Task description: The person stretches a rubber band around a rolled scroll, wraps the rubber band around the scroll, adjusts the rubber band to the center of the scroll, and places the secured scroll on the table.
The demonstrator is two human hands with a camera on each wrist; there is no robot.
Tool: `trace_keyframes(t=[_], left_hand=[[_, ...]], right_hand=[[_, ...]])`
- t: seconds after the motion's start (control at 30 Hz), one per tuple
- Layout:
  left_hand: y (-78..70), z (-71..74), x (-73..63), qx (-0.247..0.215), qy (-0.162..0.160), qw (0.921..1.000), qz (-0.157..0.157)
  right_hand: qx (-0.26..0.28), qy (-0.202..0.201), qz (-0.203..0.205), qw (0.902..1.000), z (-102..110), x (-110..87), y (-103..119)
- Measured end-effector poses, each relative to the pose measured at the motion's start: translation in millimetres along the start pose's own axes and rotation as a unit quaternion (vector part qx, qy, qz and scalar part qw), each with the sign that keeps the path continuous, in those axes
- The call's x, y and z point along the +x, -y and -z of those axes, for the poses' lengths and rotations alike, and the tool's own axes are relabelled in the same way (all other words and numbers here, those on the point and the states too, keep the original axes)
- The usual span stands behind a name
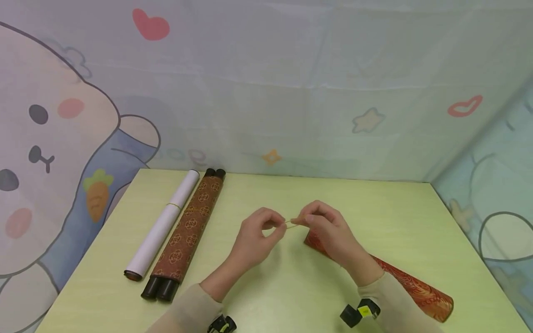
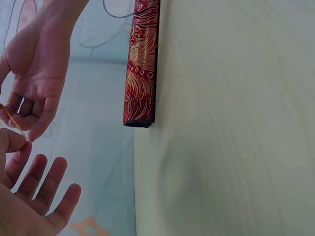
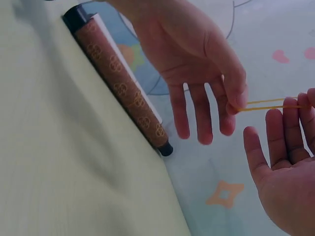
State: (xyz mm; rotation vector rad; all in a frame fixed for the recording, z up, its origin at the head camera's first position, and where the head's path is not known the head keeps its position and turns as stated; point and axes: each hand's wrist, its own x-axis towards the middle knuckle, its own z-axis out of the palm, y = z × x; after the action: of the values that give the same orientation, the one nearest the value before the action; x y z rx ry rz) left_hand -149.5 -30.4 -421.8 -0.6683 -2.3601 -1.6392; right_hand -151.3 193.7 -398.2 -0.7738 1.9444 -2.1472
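Between both hands a thin yellow rubber band (image 3: 268, 107) is stretched above the table. My left hand (image 1: 259, 233) pinches one end between thumb and index finger, its other fingers loosely spread in the right wrist view. The other end is pinched by my right hand (image 1: 329, 229). Beneath the right forearm lies a red and gold patterned box (image 1: 416, 289), long and narrow, partly covered by that arm; the left wrist view shows its near end (image 2: 140, 105).
On the table's left side lie a white paper roll (image 1: 156, 231) with a band round its middle and a brown flower-patterned scroll (image 1: 189, 226) with black rod ends. A printed cloth (image 1: 291, 92) hangs behind the pale table (image 1: 266, 305).
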Motion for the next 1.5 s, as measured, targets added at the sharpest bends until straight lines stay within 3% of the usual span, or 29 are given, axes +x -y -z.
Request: trace_keyframes(t=[0.2, 0.4, 0.67, 0.83, 1.27, 1.5], left_hand=[[0.5, -4.5, -0.4, -0.030, 0.026, 0.9984, 0.041], [-0.6, -6.0, -0.6, -0.043, 0.043, 0.9949, 0.080], [-5.0, -7.0, 2.4, -0.058, 0.074, 0.9899, 0.106], [-10.6, -5.6, 2.9, -0.062, 0.096, 0.9871, 0.112], [-16.8, -6.9, 2.6, -0.066, 0.111, 0.9830, 0.130], [-17.6, -7.9, 2.9, -0.066, 0.102, 0.9819, 0.145]], right_hand=[[0.083, 0.026, 0.011, 0.9961, -4.2, 2.4, -0.5], [0.128, 0.023, 0.011, 0.9915, -9.7, 1.4, 3.3], [0.168, 0.012, 0.035, 0.9852, -13.6, 7.3, 5.2], [0.158, -0.002, 0.042, 0.9866, -11.7, 10.2, 4.2], [0.070, -0.027, 0.062, 0.9953, -5.2, 5.8, -4.7], [0.050, -0.050, 0.047, 0.9964, -4.9, 0.8, -5.7]])
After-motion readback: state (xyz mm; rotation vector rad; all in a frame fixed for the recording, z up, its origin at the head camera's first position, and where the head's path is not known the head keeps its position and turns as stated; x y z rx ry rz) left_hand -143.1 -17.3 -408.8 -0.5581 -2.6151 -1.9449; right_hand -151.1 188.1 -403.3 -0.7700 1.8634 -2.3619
